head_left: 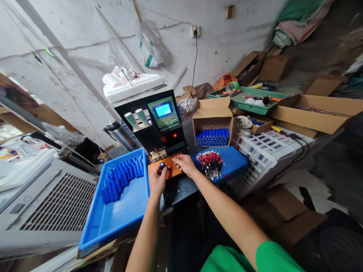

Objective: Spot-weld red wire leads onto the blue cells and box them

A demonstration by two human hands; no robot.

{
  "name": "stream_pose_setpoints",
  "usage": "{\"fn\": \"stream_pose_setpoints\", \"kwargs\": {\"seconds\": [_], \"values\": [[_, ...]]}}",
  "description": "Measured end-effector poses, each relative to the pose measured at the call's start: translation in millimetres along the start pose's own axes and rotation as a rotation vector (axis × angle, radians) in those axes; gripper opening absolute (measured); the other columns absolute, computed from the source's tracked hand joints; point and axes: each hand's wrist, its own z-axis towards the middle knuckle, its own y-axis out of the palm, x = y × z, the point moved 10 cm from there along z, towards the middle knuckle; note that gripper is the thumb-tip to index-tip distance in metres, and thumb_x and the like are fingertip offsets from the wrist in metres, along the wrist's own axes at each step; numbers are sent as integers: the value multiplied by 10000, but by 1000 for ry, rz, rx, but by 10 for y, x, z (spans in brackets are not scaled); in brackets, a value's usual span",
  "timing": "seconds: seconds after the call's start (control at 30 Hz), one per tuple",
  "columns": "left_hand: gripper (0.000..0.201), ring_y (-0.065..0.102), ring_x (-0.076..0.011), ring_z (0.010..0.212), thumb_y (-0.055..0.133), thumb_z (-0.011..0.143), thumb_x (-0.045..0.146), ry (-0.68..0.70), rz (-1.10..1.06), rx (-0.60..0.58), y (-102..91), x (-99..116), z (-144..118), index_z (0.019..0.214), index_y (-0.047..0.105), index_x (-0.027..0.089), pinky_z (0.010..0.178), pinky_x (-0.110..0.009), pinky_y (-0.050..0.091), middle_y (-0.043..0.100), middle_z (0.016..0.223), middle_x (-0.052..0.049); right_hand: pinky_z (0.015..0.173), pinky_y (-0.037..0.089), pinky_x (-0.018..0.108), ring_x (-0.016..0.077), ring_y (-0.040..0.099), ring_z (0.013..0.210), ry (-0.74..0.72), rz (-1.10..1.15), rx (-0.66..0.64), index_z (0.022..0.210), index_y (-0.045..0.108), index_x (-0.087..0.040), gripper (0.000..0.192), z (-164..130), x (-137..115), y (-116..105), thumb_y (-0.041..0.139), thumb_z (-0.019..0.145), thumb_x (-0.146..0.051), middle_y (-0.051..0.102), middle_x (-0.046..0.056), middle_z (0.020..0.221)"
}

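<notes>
1. Battery cell (162,165), blue, stands at centre frame on the orange plate (170,168), just below the black welder (159,124).
2. Left hand (157,180) is clamped on the cell from the lower left.
3. Right hand (185,164), fingers bent, rests just right of the cell; whether it grips anything cannot be told.
4. Blue tray (119,211) lies lower left; wire bundle (211,163) lies right.

Blue tray (113,223), blue cells (122,176); orange plate (172,170); wires (210,160) seemingly red.

A small, cluttered workshop is shown. A spot-welding machine (159,121) is set on the bench, blue battery cells (212,137) are boxed beside it, and cardboard cartons (312,111) are piled against the rough wall.
</notes>
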Motion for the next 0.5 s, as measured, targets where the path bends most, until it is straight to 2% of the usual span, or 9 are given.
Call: {"fn": "stream_pose_setpoints", "kwargs": {"seconds": [0.3, 0.5], "values": [[350, 653, -195, 804, 551, 857, 433, 25, 67, -25, 93, -71, 55, 1014, 652, 138, 749, -307, 498, 711, 920, -79, 381, 233, 173, 62, 397, 431, 30, -23, 87, 654, 581, -143, 230, -1, -33, 5, 687, 668, -347, 553, -7, 570], [389, 653, -205, 833, 511, 897, 424, 33, 135, -10, 100, -76, 30, 1140, 646, 151, 786, -326, 495, 710, 980, -95, 398, 242, 184, 71, 392, 437, -10, -24, 56, 620, 547, -156, 249, 32, -60, 206, 675, 675, -363, 537, -9, 553]]}}
